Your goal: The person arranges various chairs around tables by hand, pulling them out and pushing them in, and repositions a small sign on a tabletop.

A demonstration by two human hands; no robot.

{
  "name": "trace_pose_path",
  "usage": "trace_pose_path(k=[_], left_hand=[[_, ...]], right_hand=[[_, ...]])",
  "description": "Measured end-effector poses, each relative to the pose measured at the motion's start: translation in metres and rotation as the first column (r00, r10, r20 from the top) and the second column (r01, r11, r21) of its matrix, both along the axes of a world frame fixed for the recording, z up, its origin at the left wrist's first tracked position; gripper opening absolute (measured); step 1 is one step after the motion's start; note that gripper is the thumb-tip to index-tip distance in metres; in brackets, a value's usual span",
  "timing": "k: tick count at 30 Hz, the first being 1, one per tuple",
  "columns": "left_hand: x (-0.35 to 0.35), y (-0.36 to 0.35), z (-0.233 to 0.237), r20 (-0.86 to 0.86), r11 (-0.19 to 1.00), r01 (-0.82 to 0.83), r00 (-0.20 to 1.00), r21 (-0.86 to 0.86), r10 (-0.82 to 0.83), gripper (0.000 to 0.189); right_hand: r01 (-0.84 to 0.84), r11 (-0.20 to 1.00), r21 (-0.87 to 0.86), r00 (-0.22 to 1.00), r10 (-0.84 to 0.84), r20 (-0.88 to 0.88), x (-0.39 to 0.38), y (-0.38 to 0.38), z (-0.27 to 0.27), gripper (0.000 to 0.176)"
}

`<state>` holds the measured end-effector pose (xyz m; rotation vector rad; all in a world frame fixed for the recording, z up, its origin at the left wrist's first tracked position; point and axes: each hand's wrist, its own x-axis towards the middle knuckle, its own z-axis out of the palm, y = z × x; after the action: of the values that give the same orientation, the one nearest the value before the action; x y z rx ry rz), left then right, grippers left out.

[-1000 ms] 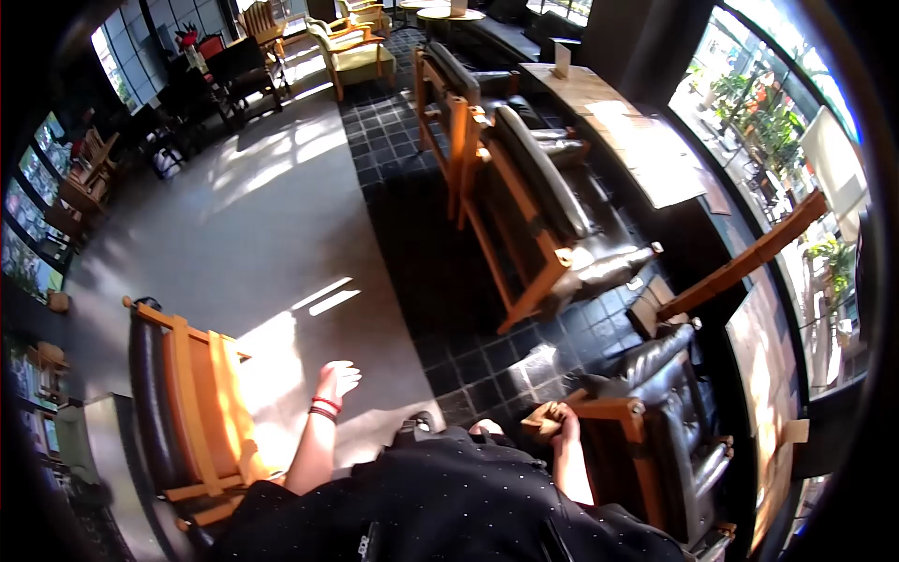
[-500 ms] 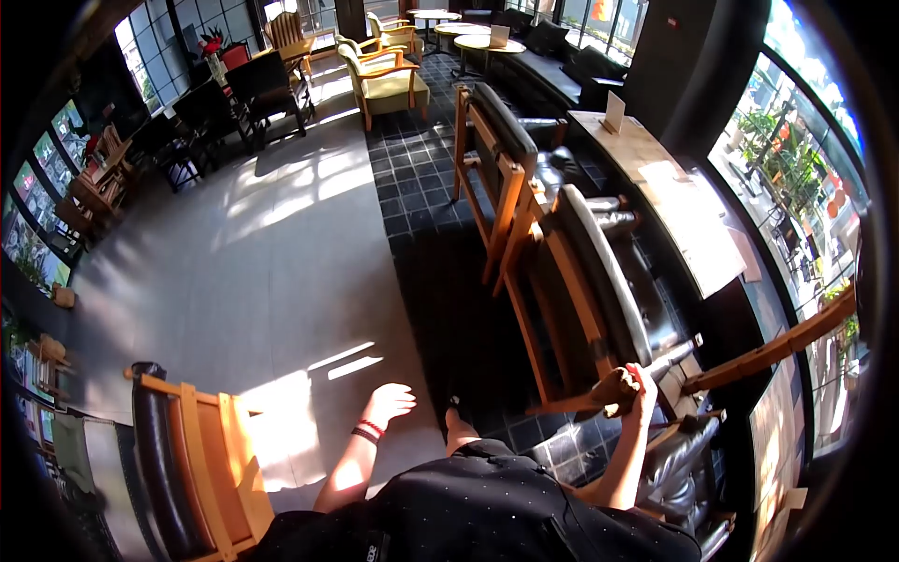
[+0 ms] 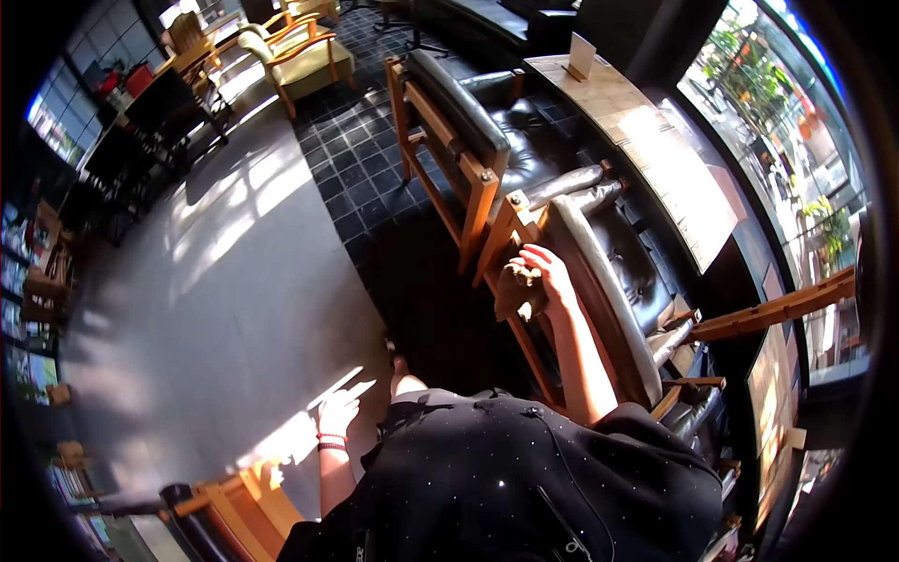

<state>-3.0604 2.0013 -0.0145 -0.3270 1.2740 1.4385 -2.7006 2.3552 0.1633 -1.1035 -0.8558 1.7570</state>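
Observation:
My right hand [image 3: 550,270] is closed around a bunched brown cloth [image 3: 513,296], its folds poking out below the fingers. The cloth is over the wooden back frame of the nearer black leather armchair [image 3: 613,300], overlapping it in this view. Low on the left, my left hand [image 3: 337,410] hangs over the pale floor with fingers stretched out and nothing in it. Two dark red bands circle that wrist.
Another black leather armchair [image 3: 459,108] stands just ahead. Along the window runs a wooden table [image 3: 609,101] with an upright card [image 3: 581,56] on it. A wooden chair [image 3: 239,510] is at the lower left, and a pale green armchair [image 3: 304,61] stands farther off.
The view has moved forward along the armchairs. My right hand, still holding the cloth, has gone forward and left over the chair back. My left hand has swung lower and left.

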Motion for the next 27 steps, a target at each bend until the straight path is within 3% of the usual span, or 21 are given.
trace_pose_path(k=[3, 6, 9, 10, 11, 13, 14, 15, 19, 23, 24, 25, 27], left_hand=[[-0.056, 0.052, -0.009, -0.026, 0.994, 0.047, 0.998, -0.102, -0.05, 0.028], [-0.132, 0.132, 0.0, -0.19, 0.979, 0.147, 0.966, -0.139, -0.172, 0.027], [-0.209, 0.24, 0.02, -0.311, 0.973, 0.204, 0.922, -0.111, -0.229, 0.023], [-0.236, 0.281, 0.023, -0.367, 0.964, 0.262, 0.894, -0.04, -0.258, 0.022], [-0.256, 0.319, 0.027, -0.418, 0.947, 0.319, 0.864, 0.022, -0.282, 0.022], [-0.278, 0.4, 0.054, -0.514, 0.914, 0.405, 0.78, -0.019, -0.356, 0.025], [-0.282, 0.438, 0.07, -0.537, 0.892, 0.451, 0.75, -0.01, -0.385, 0.026], [-0.282, 0.476, 0.084, -0.565, 0.867, 0.498, 0.716, 0.0, -0.411, 0.028], [-0.269, 0.607, 0.109, -0.594, 0.752, 0.646, 0.659, 0.132, -0.461, 0.031], [-0.252, 0.705, 0.107, -0.6, 0.718, 0.681, 0.638, 0.146, -0.483, 0.036], [-0.249, 0.725, 0.111, -0.597, 0.719, 0.682, 0.633, 0.13, -0.492, 0.038], [-0.25, 0.745, 0.111, -0.603, 0.716, 0.69, 0.617, 0.105, -0.506, 0.041], [-0.255, 0.787, 0.111, -0.623, 0.707, 0.706, 0.571, 0.042, -0.534, 0.046]], right_hand=[[0.089, 0.995, -0.049, 0.994, -0.085, 0.075, -0.038, 0.039, -0.009, 0.033], [0.129, 0.992, -0.002, 0.986, -0.128, 0.108, -0.058, 0.083, -0.035, 0.033], [0.235, 0.962, -0.14, 0.969, -0.221, 0.109, -0.085, 0.109, -0.025, 0.03], [0.291, 0.947, -0.137, 0.955, -0.279, 0.105, -0.095, 0.117, -0.026, 0.016], [0.362, 0.927, -0.101, 0.927, -0.347, 0.14, -0.101, 0.128, -0.04, 0.015], [0.483, 0.806, -0.341, 0.858, -0.514, -0.001, -0.117, 0.138, -0.049, 0.014], [0.455, 0.777, -0.435, 0.85, -0.524, -0.047, -0.125, 0.14, -0.03, 0.014], [0.418, 0.811, -0.408, 0.851, -0.507, -0.137, -0.125, 0.149, -0.046, 0.016], [0.355, 0.664, -0.658, 0.758, -0.616, -0.213, -0.135, 0.179, -0.075, 0.022], [0.369, 0.669, -0.645, 0.692, -0.661, -0.29, -0.141, 0.219, -0.121, 0.03], [0.438, 0.64, -0.631, 0.674, -0.699, -0.241, -0.144, 0.229, -0.126, 0.031], [0.434, 0.572, -0.696, 0.672, -0.72, -0.173, -0.154, 0.24, -0.099, 0.032], [0.468, 0.549, -0.693, 0.636, -0.754, -0.167, -0.153, 0.244, -0.121, 0.031]])
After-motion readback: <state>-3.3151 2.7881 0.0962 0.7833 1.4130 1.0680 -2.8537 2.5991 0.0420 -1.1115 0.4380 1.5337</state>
